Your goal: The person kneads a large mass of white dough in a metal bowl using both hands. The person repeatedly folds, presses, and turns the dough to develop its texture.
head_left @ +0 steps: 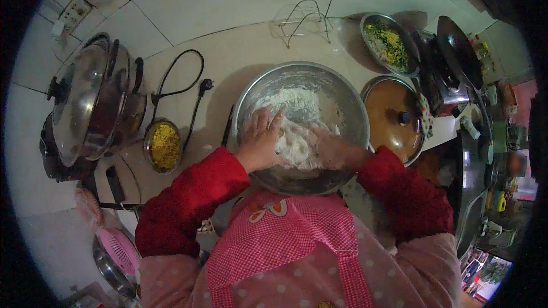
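A large steel mixing bowl [355, 108] stands on the counter before me. Inside it lies a whitish lump of dough [295, 144], with loose flour [294, 101] heaped toward the bowl's far side. My left hand [260, 144] is in the bowl at the dough's left edge, its fingers stretched out and apart. My right hand [340, 151] presses at the dough's right side. Motion smears its fingers, so their shape is hard to make out. Red sleeves cover both forearms.
Left are a small bowl of yellow crumbly food [165, 147], a black power cord [194, 111] and a large lidded pan [85, 102]. Right stand a glass-lidded pot [391, 115], a bowl of greens and yellow bits [388, 45] and a wok [456, 51]. A wire rack [302, 21] stands behind.
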Demonstrator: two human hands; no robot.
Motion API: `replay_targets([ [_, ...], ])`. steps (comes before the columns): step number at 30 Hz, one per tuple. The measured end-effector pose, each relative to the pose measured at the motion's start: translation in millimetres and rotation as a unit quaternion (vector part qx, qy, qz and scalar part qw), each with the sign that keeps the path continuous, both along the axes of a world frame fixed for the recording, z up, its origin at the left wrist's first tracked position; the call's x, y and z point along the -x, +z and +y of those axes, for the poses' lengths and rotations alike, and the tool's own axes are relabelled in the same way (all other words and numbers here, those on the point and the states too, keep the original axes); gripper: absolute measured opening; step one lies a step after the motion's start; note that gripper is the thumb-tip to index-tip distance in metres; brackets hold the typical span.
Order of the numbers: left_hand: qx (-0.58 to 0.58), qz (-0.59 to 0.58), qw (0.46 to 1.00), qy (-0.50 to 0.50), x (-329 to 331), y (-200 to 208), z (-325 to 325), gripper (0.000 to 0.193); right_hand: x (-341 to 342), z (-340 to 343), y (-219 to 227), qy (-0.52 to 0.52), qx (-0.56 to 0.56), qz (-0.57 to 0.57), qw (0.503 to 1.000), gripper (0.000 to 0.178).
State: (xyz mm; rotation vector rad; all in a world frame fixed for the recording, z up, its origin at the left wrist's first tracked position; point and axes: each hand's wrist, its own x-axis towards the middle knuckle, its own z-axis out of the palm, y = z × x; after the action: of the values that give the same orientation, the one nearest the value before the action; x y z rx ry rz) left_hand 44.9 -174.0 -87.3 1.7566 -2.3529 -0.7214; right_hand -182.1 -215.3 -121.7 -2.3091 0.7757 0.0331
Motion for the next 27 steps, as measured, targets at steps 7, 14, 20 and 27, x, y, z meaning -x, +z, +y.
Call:
replay_targets([
  [7,-0.012,-0.051,0.998,0.032,18,-105,-22,0.089,-13,14,-21,-0.012,0.256,0.115,0.960,0.059],
  [14,-0.118,0.014,0.980,0.162,8,-85,-75,0.047,7,-21,-71,0.032,0.350,0.134,0.927,0.045],
  [20,-0.029,-0.061,0.991,0.120,3,-131,-70,0.041,-30,-38,-106,0.027,0.542,0.129,0.830,0.034],
  [27,-0.074,-0.037,0.990,0.111,7,-104,-96,0.062,-33,-91,-107,-0.124,0.115,0.056,0.984,0.060],
])
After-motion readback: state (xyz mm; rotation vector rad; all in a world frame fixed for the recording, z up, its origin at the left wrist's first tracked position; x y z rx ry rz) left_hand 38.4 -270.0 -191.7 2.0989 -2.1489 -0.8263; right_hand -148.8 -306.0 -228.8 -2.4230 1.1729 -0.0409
